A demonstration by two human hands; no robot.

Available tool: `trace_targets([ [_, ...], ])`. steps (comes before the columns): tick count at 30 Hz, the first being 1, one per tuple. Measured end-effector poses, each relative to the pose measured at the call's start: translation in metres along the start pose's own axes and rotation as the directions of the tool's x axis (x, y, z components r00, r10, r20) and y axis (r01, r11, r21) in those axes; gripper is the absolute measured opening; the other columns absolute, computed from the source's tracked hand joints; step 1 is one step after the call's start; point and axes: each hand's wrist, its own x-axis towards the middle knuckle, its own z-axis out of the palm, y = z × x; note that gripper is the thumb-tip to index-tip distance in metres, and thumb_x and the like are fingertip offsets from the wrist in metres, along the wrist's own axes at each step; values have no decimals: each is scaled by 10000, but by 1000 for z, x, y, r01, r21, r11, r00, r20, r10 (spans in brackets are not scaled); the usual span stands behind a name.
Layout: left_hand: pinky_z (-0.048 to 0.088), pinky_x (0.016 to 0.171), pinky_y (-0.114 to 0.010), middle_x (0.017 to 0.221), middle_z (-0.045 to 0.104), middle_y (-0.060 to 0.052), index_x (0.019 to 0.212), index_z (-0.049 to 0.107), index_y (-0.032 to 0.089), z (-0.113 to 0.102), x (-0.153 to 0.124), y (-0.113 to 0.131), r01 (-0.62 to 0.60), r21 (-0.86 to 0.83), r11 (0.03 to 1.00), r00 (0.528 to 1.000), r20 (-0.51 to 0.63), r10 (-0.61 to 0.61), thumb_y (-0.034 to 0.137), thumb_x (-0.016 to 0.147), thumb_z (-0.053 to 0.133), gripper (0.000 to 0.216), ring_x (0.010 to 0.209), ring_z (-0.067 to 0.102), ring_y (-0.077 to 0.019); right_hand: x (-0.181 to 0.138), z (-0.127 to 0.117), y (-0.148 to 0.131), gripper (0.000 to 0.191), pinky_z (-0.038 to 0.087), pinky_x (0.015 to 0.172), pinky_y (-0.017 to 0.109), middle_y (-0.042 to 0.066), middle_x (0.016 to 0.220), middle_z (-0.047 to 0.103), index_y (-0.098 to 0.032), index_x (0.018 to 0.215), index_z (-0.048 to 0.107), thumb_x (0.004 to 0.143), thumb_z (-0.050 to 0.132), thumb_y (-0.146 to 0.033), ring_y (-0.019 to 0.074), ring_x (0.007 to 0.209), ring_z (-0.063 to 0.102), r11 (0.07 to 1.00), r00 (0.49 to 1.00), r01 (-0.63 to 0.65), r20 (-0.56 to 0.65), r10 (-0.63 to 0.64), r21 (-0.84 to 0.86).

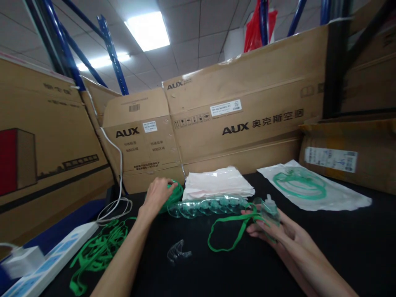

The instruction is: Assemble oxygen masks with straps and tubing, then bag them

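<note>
My left hand (157, 194) reaches to the back of the black table, its fingers closed over a coil of green tubing (175, 193). My right hand (287, 231) grips a clear plastic face mask (270, 211) with a whitish connector on top. From this mask a green elastic strap (227, 249) hangs in a loop to the left. Between the hands lies a nested row of clear face masks (207, 207). Several small clear plastic pieces (178, 251) rest on the table nearer to me. Left of my left forearm is a tangled pile of green straps (100, 249).
A stack of white bags (218, 181) sits behind the mask row. At the back right, a white bag (349, 202) lies under coiled green tubing (300, 185). A white power strip (52, 260) runs along the left edge. Cardboard boxes (198, 136) wall off the back.
</note>
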Motion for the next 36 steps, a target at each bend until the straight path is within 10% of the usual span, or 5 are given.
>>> trace_targets([
  [10, 535, 855, -388, 1148, 744, -174, 1225, 720, 199, 13, 28, -52, 183, 137, 974, 978, 76, -194, 449, 898, 563, 441, 1094, 679, -351, -3, 0, -4, 503, 533, 806, 354, 80, 828, 745, -175, 991, 690, 704, 817, -569, 226, 818, 677, 997, 994, -4, 108, 13, -82],
  [36, 537, 828, -398, 1151, 716, -175, 1099, 683, 207, 5, 56, -57, 129, 213, 969, 981, 115, -156, 423, 884, 567, 326, 1089, 673, -365, -9, 6, -15, 332, 527, 781, 327, 37, 808, 714, -185, 905, 689, 735, 818, -439, 197, 779, 663, 997, 986, -30, 160, 41, -66],
])
